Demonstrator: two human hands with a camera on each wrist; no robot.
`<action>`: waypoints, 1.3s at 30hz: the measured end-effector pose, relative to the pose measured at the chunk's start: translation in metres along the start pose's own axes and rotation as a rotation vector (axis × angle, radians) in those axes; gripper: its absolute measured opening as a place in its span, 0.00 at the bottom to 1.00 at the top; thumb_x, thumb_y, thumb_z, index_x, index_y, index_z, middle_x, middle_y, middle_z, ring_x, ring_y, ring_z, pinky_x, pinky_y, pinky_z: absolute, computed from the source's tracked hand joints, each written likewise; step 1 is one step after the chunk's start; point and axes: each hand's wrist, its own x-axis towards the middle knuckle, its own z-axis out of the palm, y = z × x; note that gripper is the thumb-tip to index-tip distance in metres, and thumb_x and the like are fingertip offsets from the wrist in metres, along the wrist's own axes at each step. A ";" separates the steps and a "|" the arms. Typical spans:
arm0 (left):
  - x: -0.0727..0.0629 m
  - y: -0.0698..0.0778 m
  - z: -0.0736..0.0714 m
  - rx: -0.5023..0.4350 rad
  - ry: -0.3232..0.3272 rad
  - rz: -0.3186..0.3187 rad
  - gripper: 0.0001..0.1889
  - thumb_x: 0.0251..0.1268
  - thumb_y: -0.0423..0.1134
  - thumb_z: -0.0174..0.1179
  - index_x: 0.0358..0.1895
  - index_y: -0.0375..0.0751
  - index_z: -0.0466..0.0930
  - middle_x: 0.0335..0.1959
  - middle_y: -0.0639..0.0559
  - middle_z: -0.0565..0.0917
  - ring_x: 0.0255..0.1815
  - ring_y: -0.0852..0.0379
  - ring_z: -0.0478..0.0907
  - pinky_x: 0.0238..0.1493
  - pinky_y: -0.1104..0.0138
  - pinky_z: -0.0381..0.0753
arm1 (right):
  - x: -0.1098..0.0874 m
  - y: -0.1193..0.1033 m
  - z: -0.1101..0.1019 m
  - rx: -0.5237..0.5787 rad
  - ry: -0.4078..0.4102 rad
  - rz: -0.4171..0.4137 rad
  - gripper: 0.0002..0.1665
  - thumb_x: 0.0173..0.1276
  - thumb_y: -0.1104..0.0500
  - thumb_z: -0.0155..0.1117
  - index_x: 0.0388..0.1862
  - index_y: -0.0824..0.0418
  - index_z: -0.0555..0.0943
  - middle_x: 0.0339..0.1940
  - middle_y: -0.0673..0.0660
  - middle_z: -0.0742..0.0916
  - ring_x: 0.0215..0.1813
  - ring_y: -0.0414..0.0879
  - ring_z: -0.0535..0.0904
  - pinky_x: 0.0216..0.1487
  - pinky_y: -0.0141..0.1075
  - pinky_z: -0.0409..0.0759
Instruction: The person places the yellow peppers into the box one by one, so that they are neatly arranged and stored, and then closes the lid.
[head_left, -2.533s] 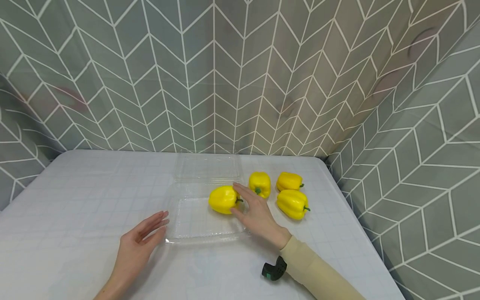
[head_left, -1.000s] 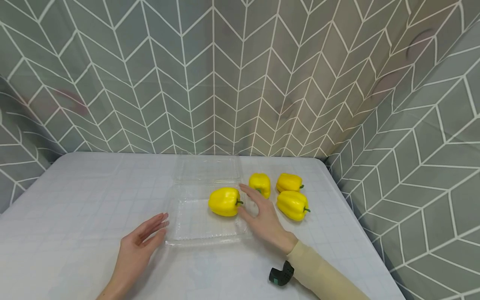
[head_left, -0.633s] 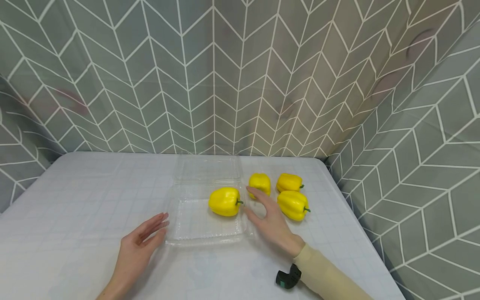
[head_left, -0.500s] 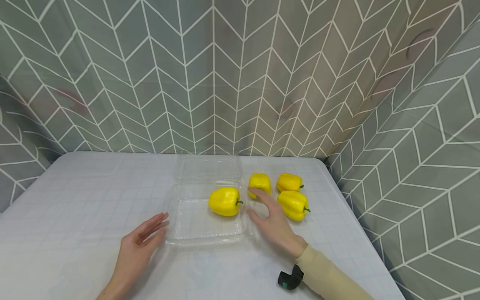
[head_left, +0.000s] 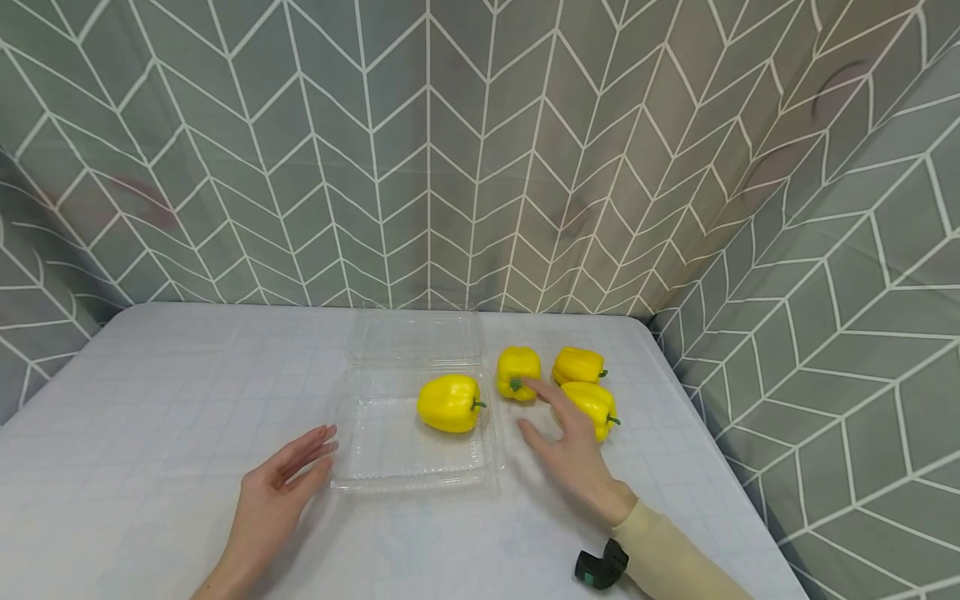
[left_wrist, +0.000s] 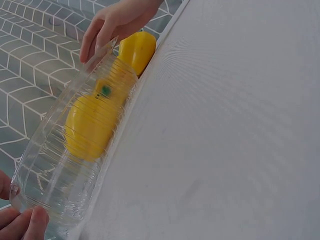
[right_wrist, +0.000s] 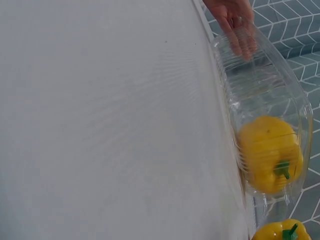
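One clear plastic container, which we record on a white-covered table, its lid lying back on the far side. One yellow bell pepper within it, on its side, toward the right end of the base, green stem pointing right. To the container's right, on the table, we enter three more: a left loose pepper, just beside the container, stem toward the near side; a rear loose pepper, farther right, stem to the right; and a front loose pepper, close before the rear one, stem likewise to the right, partly hidden behind a hand. One left hand, fingers extended and lightly together, thumb apart, tips against the container's left edge; we see those fingers through the plastic from the right wrist. One right hand, thumb and fingers spread, forefinger by the left loose pepper's stem; whether it touches, we cannot tell. One beige sleeve on the right arm, with a black device beside it. One grey curtain, white-lined, behind the table.
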 end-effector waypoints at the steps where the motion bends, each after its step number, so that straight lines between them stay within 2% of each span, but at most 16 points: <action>1: 0.000 0.000 0.000 0.002 0.001 0.000 0.21 0.71 0.37 0.62 0.65 0.40 0.76 0.62 0.50 0.82 0.55 0.72 0.81 0.51 0.82 0.80 | -0.001 0.002 -0.001 -0.007 0.010 -0.007 0.34 0.64 0.62 0.73 0.69 0.52 0.75 0.67 0.47 0.80 0.64 0.52 0.78 0.68 0.46 0.76; 4: 0.000 0.000 0.000 0.006 0.000 0.005 0.21 0.71 0.36 0.62 0.65 0.40 0.76 0.62 0.49 0.82 0.55 0.72 0.81 0.51 0.82 0.80 | -0.003 0.005 -0.005 -0.022 0.032 -0.006 0.35 0.62 0.64 0.74 0.68 0.54 0.75 0.66 0.50 0.81 0.60 0.55 0.80 0.62 0.50 0.80; 8: 0.000 0.000 0.000 -0.006 -0.006 0.008 0.21 0.71 0.37 0.62 0.65 0.40 0.76 0.62 0.49 0.82 0.55 0.71 0.81 0.52 0.81 0.80 | -0.006 0.009 -0.011 -0.042 0.055 0.005 0.36 0.60 0.65 0.75 0.68 0.54 0.76 0.65 0.53 0.81 0.58 0.55 0.81 0.60 0.51 0.81; 12: -0.001 0.000 -0.001 -0.010 -0.006 0.013 0.21 0.72 0.37 0.62 0.65 0.40 0.76 0.62 0.50 0.82 0.55 0.71 0.81 0.52 0.81 0.80 | -0.009 0.011 -0.017 -0.056 0.091 -0.002 0.36 0.59 0.66 0.75 0.67 0.54 0.76 0.64 0.53 0.82 0.59 0.54 0.81 0.63 0.38 0.79; 15: -0.001 0.000 -0.001 -0.004 -0.003 0.016 0.21 0.72 0.36 0.62 0.66 0.39 0.76 0.62 0.51 0.82 0.55 0.71 0.81 0.52 0.82 0.80 | -0.010 0.012 -0.021 -0.065 0.126 -0.010 0.34 0.59 0.67 0.75 0.65 0.56 0.78 0.63 0.52 0.83 0.59 0.54 0.80 0.65 0.25 0.74; 18: -0.001 0.000 -0.001 0.002 -0.001 0.013 0.21 0.72 0.36 0.62 0.65 0.39 0.76 0.62 0.52 0.83 0.55 0.72 0.81 0.52 0.82 0.80 | -0.011 0.016 -0.025 -0.082 0.164 -0.028 0.34 0.57 0.69 0.75 0.63 0.58 0.79 0.61 0.52 0.84 0.58 0.54 0.80 0.66 0.19 0.69; 24: 0.000 -0.001 -0.001 0.004 -0.001 0.017 0.21 0.72 0.37 0.62 0.65 0.40 0.76 0.61 0.52 0.83 0.55 0.72 0.81 0.52 0.82 0.80 | -0.015 0.024 -0.031 -0.136 0.211 -0.036 0.36 0.55 0.70 0.77 0.64 0.56 0.79 0.59 0.53 0.84 0.59 0.52 0.79 0.67 0.17 0.65; 31: -0.001 -0.001 -0.001 -0.010 0.000 0.021 0.21 0.71 0.36 0.62 0.65 0.40 0.76 0.61 0.54 0.83 0.55 0.73 0.81 0.52 0.82 0.80 | -0.019 0.030 -0.039 -0.158 0.239 0.042 0.37 0.54 0.67 0.78 0.64 0.54 0.78 0.61 0.54 0.83 0.62 0.50 0.77 0.65 0.14 0.64; 39: -0.002 0.001 0.000 -0.040 0.013 0.037 0.21 0.70 0.34 0.63 0.64 0.38 0.77 0.59 0.61 0.84 0.54 0.73 0.81 0.50 0.82 0.80 | -0.022 0.038 -0.046 -0.158 0.271 0.058 0.38 0.54 0.67 0.79 0.65 0.58 0.78 0.61 0.56 0.83 0.63 0.54 0.77 0.66 0.15 0.63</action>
